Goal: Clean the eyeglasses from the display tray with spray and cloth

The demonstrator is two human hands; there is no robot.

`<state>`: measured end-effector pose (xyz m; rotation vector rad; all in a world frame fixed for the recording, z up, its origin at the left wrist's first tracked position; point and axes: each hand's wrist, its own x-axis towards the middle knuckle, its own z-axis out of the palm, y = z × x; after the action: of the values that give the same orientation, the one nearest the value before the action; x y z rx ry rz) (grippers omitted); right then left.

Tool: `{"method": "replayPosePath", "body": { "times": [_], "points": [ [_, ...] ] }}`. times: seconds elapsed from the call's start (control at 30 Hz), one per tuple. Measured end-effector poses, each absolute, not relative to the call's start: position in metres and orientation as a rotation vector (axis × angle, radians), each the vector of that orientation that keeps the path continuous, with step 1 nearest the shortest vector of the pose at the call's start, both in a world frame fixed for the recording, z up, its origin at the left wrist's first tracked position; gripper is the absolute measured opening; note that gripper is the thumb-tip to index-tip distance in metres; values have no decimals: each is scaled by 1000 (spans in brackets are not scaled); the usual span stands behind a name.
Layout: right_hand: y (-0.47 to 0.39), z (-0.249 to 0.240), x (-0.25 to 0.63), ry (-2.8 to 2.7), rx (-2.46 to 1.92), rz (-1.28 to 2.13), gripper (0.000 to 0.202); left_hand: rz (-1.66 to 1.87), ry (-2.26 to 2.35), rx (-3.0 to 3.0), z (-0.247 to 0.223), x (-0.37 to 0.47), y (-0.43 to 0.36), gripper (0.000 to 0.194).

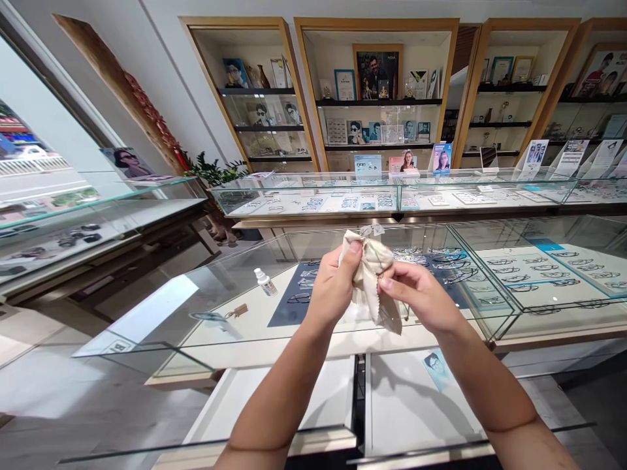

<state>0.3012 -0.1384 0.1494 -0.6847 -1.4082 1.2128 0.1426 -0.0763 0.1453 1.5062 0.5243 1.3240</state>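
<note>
Cloth (pixel 368 281) bunches at the centre of my view, pinched in left hand (pixel 332 290) and right hand (pixel 425 295), apparently gripped from both sides to hold its folds together.

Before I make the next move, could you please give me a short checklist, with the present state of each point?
1. Left hand has a firm hold on the cream cloth: ok, the thumb presses on it.
2. Right hand is on the cloth: ok, thumb and fingers meet at its side.
3. What lies between the folds is known: cannot tell, too much is hidden.
4. White bottle is apart from the hands: ok, it stands to their left.
5. Drawers below the glass display case are pushed in: not ok, two appear pulled out.
</note>
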Motion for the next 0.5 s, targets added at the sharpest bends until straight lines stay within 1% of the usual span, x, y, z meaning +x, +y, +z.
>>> {"method": "replayPosePath", "body": {
  "times": [0.07,0.2,0.4,0.5],
  "points": [
    [-138,151,304,-1353,-709,1124,40,1288,466,1473,145,142,-74,57],
    [-138,155,310,-1198,-770,983,33,1323,420,1448,144,144,-69,52],
    [-136,155,312,-1019,-762,916,28,1338,452,1485,142,141,-66,56],
    [-132,152,311,-908,-716,900,27,1338,447,1627,144,136,-69,50]
  ]
}}
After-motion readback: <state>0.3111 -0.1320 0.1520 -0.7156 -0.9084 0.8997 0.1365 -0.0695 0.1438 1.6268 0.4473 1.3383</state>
